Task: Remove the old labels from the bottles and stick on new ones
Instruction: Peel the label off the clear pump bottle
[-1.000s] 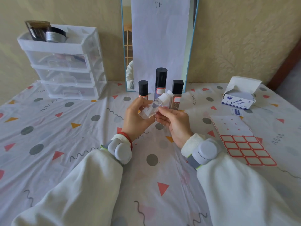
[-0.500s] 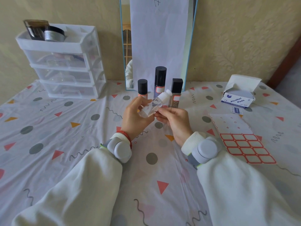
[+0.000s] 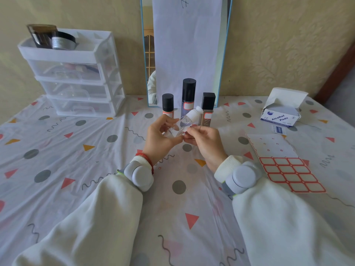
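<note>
Left hand (image 3: pixel 160 140): grips the clear bottle (image 3: pixel 184 122), held tilted above the table centre.
Right hand (image 3: pixel 205 140): pinches at the bottle's side.
Far: three dark-capped bottles (image 3: pixel 189 99).
Right: label sheet (image 3: pixel 288 169).

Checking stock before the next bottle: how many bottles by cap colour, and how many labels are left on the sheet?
Black-capped bottles, standing: 3
White-capped clear bottle, held in both hands: 1
Bottles total: 4
Labels left on the sheet: 12
</note>
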The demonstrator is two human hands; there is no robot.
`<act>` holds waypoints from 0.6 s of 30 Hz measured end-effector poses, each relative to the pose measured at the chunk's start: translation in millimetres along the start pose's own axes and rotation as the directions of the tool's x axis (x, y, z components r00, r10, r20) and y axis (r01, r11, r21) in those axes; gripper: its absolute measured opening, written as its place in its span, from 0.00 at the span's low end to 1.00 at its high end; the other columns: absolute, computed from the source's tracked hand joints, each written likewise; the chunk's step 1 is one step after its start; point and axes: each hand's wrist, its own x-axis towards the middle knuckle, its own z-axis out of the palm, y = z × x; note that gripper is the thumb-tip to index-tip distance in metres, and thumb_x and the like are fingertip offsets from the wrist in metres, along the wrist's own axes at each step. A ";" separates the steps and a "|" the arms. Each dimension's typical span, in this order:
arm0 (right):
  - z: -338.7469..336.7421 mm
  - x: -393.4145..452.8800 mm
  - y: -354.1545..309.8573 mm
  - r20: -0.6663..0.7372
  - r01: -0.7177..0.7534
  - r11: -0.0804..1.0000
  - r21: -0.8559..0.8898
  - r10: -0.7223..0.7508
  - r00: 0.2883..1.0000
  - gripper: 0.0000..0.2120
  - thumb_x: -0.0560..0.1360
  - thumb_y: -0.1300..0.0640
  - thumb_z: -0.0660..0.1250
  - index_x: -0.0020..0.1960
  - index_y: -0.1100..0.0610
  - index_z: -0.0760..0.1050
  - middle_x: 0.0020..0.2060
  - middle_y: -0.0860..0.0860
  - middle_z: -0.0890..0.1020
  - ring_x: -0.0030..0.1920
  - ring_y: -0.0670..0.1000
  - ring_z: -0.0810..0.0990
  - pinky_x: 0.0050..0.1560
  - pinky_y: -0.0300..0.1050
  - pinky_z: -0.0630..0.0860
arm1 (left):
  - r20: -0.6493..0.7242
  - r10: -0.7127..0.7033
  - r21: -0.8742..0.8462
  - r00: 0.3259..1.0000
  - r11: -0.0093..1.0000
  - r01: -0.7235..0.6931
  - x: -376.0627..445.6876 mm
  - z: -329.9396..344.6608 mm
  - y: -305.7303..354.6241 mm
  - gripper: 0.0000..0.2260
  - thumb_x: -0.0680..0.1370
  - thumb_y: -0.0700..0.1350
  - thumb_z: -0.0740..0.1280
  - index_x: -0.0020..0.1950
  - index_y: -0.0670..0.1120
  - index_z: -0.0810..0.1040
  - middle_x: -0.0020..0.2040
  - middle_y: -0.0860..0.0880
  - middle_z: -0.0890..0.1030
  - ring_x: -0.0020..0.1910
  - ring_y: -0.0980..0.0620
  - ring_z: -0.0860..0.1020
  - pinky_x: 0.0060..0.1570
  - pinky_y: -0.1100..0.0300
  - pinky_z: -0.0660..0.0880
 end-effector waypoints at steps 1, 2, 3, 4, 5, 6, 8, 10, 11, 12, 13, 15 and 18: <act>0.0 -0.3 -0.3 0.000 0.002 1.000 0.000 -0.002 1.000 0.11 0.75 0.63 0.67 0.36 0.54 0.82 0.31 0.48 0.84 0.37 0.46 0.84 0.49 0.43 0.82 | 0.002 -0.008 -0.011 1.000 1.000 0.008 0.1 0.1 -0.3 0.16 0.65 0.34 0.78 0.47 0.44 0.76 0.44 0.40 0.81 0.43 0.37 0.79 0.47 0.43 0.77; 0.0 -0.5 -0.4 0.002 0.004 1.000 -0.001 -0.004 1.000 0.11 0.75 0.63 0.67 0.36 0.54 0.82 0.31 0.48 0.84 0.37 0.46 0.84 0.49 0.43 0.82 | 0.004 -0.014 -0.017 1.000 1.000 0.014 0.3 0.2 -0.5 0.16 0.65 0.34 0.78 0.47 0.42 0.76 0.44 0.39 0.81 0.43 0.36 0.79 0.47 0.43 0.78; -0.1 -0.8 -0.6 0.005 0.006 1.000 -0.001 -0.006 1.000 0.11 0.75 0.63 0.67 0.36 0.54 0.82 0.31 0.48 0.84 0.38 0.47 0.84 0.49 0.42 0.82 | 0.007 -0.020 -0.025 1.000 0.999 0.020 0.2 0.2 -0.5 0.16 0.65 0.34 0.77 0.48 0.41 0.76 0.44 0.39 0.81 0.43 0.37 0.79 0.46 0.44 0.78; -0.1 -1.0 -0.9 0.007 0.009 1.000 0.001 -0.009 1.000 0.11 0.75 0.63 0.67 0.36 0.53 0.82 0.31 0.48 0.84 0.38 0.46 0.84 0.48 0.41 0.81 | 0.011 -0.029 -0.038 1.000 0.999 0.029 0.2 0.1 -0.3 0.16 0.66 0.33 0.77 0.48 0.39 0.76 0.44 0.39 0.81 0.42 0.38 0.80 0.44 0.46 0.79; 0.0 -1.3 -1.5 0.009 0.012 1.000 0.006 -0.012 1.000 0.12 0.75 0.64 0.67 0.35 0.53 0.82 0.31 0.48 0.84 0.37 0.46 0.84 0.46 0.40 0.81 | 0.017 -0.040 -0.055 0.999 0.998 0.041 0.2 -0.1 0.1 0.16 0.66 0.33 0.77 0.48 0.39 0.76 0.44 0.39 0.81 0.40 0.40 0.80 0.41 0.48 0.79; 0.0 -1.4 -1.8 0.009 0.013 1.000 0.013 -0.013 1.000 0.13 0.75 0.64 0.67 0.35 0.52 0.82 0.31 0.48 0.84 0.37 0.46 0.84 0.45 0.39 0.81 | 0.023 -0.050 -0.071 0.998 0.996 0.052 0.4 -0.3 0.5 0.15 0.66 0.33 0.77 0.48 0.40 0.76 0.44 0.39 0.82 0.38 0.44 0.80 0.38 0.53 0.78; 0.2 -1.2 -2.0 0.006 0.017 1.000 0.013 -0.017 1.000 0.14 0.75 0.64 0.67 0.34 0.52 0.82 0.31 0.48 0.84 0.37 0.46 0.84 0.44 0.38 0.81 | 0.036 -0.070 -0.100 0.997 0.992 0.074 0.8 -0.3 1.3 0.15 0.66 0.32 0.77 0.48 0.41 0.76 0.43 0.40 0.82 0.35 0.51 0.79 0.34 0.62 0.75; 0.3 -1.5 -1.6 0.006 0.024 1.000 0.005 -0.024 1.000 0.13 0.75 0.64 0.67 0.35 0.52 0.82 0.31 0.48 0.84 0.37 0.46 0.84 0.45 0.38 0.81 | 0.046 -0.098 -0.133 0.994 0.986 0.104 0.5 0.0 2.8 0.14 0.66 0.32 0.77 0.46 0.41 0.76 0.41 0.43 0.82 0.31 0.55 0.77 0.30 0.68 0.72; 0.2 -1.5 -1.5 0.007 0.026 1.000 0.005 -0.026 1.000 0.12 0.75 0.64 0.67 0.36 0.53 0.82 0.32 0.48 0.84 0.38 0.46 0.84 0.45 0.39 0.81 | 0.048 -0.109 -0.148 0.993 0.982 0.115 0.4 0.0 3.3 0.14 0.66 0.32 0.76 0.46 0.42 0.76 0.40 0.45 0.82 0.30 0.57 0.76 0.29 0.70 0.71; 0.2 -1.3 -1.4 0.007 0.027 1.000 0.007 -0.027 1.000 0.12 0.75 0.65 0.67 0.36 0.53 0.82 0.32 0.48 0.84 0.38 0.46 0.84 0.45 0.39 0.81 | 0.050 -0.115 -0.161 0.992 0.979 0.122 0.3 -0.1 3.6 0.14 0.66 0.32 0.76 0.45 0.43 0.76 0.38 0.47 0.82 0.29 0.58 0.76 0.28 0.70 0.70; 0.0 -1.3 -1.4 0.007 0.027 1.000 0.010 -0.028 1.000 0.12 0.75 0.65 0.67 0.36 0.53 0.82 0.32 0.48 0.84 0.38 0.46 0.84 0.45 0.39 0.81 | 0.052 -0.119 -0.174 0.992 0.977 0.126 0.1 -0.3 3.9 0.14 0.66 0.32 0.76 0.44 0.44 0.76 0.37 0.50 0.82 0.28 0.58 0.76 0.27 0.70 0.70; -0.2 -1.3 -2.0 0.009 0.030 0.999 0.018 -0.030 0.999 0.13 0.75 0.65 0.67 0.35 0.53 0.82 0.31 0.48 0.84 0.37 0.46 0.84 0.43 0.38 0.81 | 0.059 -0.130 -0.199 0.990 0.970 0.139 -0.1 -0.9 5.1 0.14 0.67 0.32 0.76 0.43 0.46 0.76 0.35 0.53 0.82 0.26 0.58 0.75 0.24 0.68 0.70; -0.2 -1.5 -2.7 0.012 0.030 0.999 0.026 -0.031 0.999 0.13 0.75 0.66 0.67 0.35 0.53 0.82 0.31 0.49 0.84 0.37 0.47 0.84 0.41 0.36 0.80 | 0.065 -0.156 -0.221 0.986 0.961 0.167 0.3 -2.0 6.2 0.15 0.67 0.32 0.76 0.43 0.49 0.77 0.34 0.54 0.82 0.26 0.56 0.74 0.22 0.64 0.70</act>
